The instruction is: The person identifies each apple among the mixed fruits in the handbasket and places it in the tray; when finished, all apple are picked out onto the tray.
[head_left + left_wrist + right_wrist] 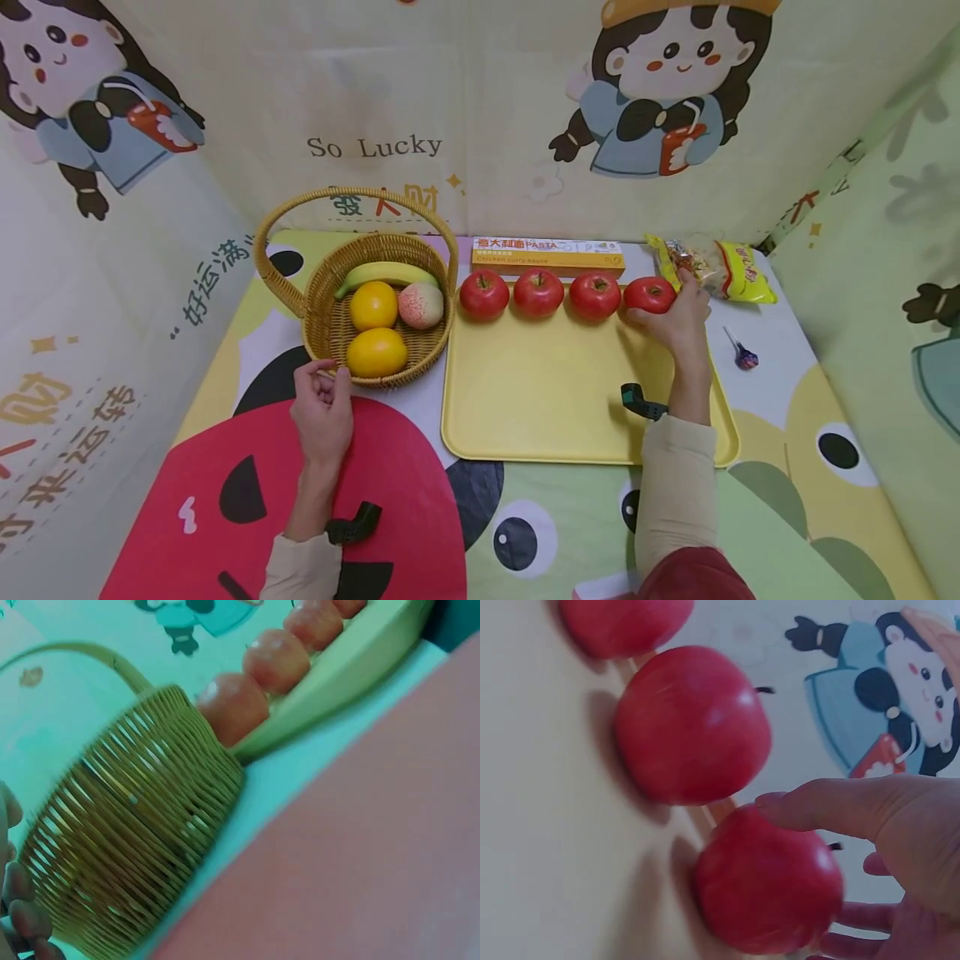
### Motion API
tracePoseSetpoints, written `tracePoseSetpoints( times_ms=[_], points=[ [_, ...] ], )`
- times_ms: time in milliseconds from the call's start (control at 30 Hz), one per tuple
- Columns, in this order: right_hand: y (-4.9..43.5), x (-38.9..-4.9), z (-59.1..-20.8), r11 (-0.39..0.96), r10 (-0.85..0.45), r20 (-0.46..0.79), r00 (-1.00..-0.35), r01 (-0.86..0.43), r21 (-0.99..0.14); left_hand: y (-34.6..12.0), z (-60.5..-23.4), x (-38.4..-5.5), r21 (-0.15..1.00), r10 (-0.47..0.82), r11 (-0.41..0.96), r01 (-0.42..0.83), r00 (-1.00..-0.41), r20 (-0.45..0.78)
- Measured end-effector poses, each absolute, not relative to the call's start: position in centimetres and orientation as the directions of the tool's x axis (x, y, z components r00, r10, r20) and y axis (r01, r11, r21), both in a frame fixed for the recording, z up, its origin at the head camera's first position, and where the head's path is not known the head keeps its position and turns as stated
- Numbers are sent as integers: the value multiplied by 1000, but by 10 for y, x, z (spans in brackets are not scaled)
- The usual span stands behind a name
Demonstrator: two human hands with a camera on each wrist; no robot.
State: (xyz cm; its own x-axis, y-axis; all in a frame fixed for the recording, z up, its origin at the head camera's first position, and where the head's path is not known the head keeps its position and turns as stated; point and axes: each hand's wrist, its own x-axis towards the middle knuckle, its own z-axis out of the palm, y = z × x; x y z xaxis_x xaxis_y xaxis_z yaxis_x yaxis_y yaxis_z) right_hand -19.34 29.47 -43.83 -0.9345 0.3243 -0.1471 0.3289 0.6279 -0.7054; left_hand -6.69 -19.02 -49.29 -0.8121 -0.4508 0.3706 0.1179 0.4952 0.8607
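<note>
Four red apples make a row along the far edge of a yellow tray (pixel 540 392). My right hand (pixel 678 321) is around the rightmost apple (pixel 648 293), thumb on one side and fingers on the other; the right wrist view shows this apple (pixel 769 885) beside the thumb. A wicker basket (pixel 397 379) stands to the left of the tray. It contains a banana (pixel 390 272), a peach (pixel 421 306), an orange (pixel 373 306) and another yellow-orange fruit (pixel 377 352). Loosely curled, my left hand (pixel 324 408) is by the basket's near rim and appears to hold nothing.
Behind the apples lies a pasta box (pixel 547 258). A yellow snack bag (pixel 712 267) lies at the back right, with a wrapped lollipop (pixel 742 354) nearer, right of the tray. The basket's tall handle (pixel 262 250) arches up. Printed cloth walls (pixel 480 108) enclose the table.
</note>
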Motion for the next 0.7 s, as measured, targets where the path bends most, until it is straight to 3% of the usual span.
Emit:
tracePoseSetpoints(
  times_ms=[133, 333, 700],
  points=[
    [293, -185, -424, 636, 325, -109, -939, 302, -710, -190, -477, -73, 853, -463, 503, 143, -789, 405],
    [288, -173, -407, 668, 312, -48, -949, 255, -700, -191, -445, -87, 816, -357, 534, 220, -816, 454],
    [253, -148, -375, 722, 219, 238, -946, -7, -692, -166, -391, -117, 689, -170, 599, 408, -776, 607]
  ],
)
